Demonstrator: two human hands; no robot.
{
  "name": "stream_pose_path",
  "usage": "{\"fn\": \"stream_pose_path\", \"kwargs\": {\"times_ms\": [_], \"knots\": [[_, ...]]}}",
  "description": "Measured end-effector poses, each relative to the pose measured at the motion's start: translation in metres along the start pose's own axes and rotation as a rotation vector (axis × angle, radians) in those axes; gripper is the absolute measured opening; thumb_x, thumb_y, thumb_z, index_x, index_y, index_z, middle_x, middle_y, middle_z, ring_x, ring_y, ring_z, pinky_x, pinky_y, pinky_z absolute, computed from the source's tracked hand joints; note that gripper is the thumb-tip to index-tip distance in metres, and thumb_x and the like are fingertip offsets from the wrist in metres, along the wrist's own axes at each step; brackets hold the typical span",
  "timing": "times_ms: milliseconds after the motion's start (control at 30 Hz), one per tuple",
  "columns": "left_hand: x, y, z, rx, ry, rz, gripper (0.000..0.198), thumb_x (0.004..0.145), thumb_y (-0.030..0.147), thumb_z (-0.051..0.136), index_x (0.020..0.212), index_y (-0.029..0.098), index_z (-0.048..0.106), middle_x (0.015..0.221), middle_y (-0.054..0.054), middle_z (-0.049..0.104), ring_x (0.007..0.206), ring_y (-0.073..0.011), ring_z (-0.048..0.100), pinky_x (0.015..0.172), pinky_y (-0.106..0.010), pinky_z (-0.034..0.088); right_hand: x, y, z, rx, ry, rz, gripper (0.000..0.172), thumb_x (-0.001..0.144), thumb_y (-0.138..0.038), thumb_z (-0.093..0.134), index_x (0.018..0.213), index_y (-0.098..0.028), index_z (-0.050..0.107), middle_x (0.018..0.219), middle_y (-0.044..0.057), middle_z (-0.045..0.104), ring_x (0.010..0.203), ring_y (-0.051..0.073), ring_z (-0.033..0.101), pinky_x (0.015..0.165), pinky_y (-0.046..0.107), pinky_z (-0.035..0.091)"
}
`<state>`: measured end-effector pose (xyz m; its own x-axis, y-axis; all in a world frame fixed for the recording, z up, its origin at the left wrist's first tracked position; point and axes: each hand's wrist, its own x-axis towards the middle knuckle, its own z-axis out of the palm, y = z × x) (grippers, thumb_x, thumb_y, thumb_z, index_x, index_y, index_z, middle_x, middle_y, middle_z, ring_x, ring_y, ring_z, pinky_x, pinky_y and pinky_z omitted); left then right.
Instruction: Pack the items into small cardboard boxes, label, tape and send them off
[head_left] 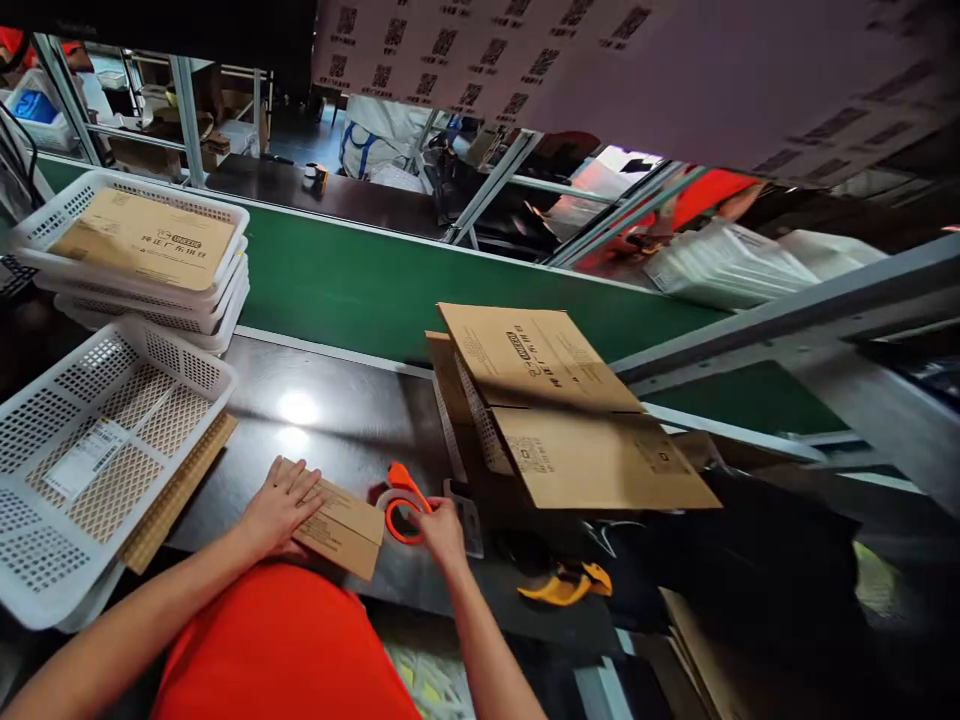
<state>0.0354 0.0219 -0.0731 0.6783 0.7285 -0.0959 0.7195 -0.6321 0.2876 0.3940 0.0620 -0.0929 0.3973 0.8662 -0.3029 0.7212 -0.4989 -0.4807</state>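
A small closed cardboard box (346,530) lies on the metal worktop close to my body. My left hand (281,512) grips its left end, fingers laid across the top face and the thumb side hidden. An orange tape dispenser (405,480) with a roll of tape is in my right hand (444,532), whose fingers close round its right side. The dispenser is at the box's right end; whether the tape touches the box I cannot tell. A yellow tape dispenser (566,585) lies to the right of my right hand.
At the left are an open white plastic basket (142,520) and stacked white trays (225,285) with a flat carton on top. Large folded cardboard (577,400) rests over a basket at right. A green conveyor belt (337,270) runs behind the worktop; printed code sheets (450,60) hang overhead.
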Motion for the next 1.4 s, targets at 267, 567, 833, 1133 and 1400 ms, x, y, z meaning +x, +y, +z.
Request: {"fn": "stream_pose_path", "kwargs": {"times_ms": [267, 567, 833, 1133, 1400], "knots": [[-0.001, -0.002, 0.002, 0.006, 0.023, 0.044, 0.113, 0.079, 0.072, 0.08, 0.164, 0.011, 0.038, 0.176, -0.021, 0.029, 0.163, -0.0451, 0.023, 0.133, -0.061, 0.015, -0.082, -0.047, -0.076, 0.066, 0.046, -1.055, 0.063, 0.082, -0.015, 0.06, 0.144, -0.03, 0.063, 0.14, 0.011, 0.062, 0.124, 0.028, 0.065, 0.103, 0.044, 0.057], [0.006, 0.003, 0.009, 0.04, 0.043, 0.001, 0.11, 0.074, 0.055, 0.09, 0.164, 0.018, 0.039, 0.17, -0.02, 0.042, 0.157, -0.042, 0.037, 0.13, -0.056, 0.02, -0.094, -0.061, -0.029, -0.173, -0.005, -1.412, 0.06, 0.083, -0.007, 0.056, 0.137, -0.029, 0.068, 0.133, 0.012, 0.065, 0.1, 0.024, 0.067, 0.084, 0.038, 0.06], [0.001, 0.007, 0.014, -0.045, 0.091, -0.017, 0.111, 0.074, 0.051, 0.092, 0.165, 0.019, 0.038, 0.172, -0.019, 0.04, 0.16, -0.0427, 0.033, 0.133, -0.057, 0.016, -0.097, -0.055, -0.046, -0.052, -0.059, -1.346, 0.07, 0.086, -0.006, 0.051, 0.149, -0.033, 0.057, 0.142, 0.011, 0.059, 0.116, 0.027, 0.066, 0.09, 0.041, 0.06], [-0.007, 0.015, 0.008, -0.237, 0.066, -0.039, 0.098, 0.082, 0.037, 0.083, 0.165, 0.012, 0.037, 0.175, -0.021, 0.031, 0.164, -0.0386, 0.025, 0.135, -0.057, 0.021, -0.087, -0.043, -0.032, -0.207, -0.061, -1.406, 0.07, 0.082, -0.004, 0.055, 0.143, -0.036, 0.064, 0.139, 0.01, 0.063, 0.101, 0.023, 0.067, 0.083, 0.038, 0.059], [-0.005, 0.069, 0.009, -1.755, 0.357, -0.734, 0.068, 0.093, 0.071, 0.054, 0.127, 0.015, 0.071, 0.129, -0.02, 0.076, 0.108, -0.0298, 0.076, 0.09, -0.045, 0.063, -0.093, -0.041, -0.036, -0.114, -0.06, -1.407, 0.071, 0.084, -0.002, 0.052, 0.146, -0.035, 0.061, 0.138, 0.011, 0.062, 0.103, 0.023, 0.068, 0.081, 0.036, 0.059]]}}
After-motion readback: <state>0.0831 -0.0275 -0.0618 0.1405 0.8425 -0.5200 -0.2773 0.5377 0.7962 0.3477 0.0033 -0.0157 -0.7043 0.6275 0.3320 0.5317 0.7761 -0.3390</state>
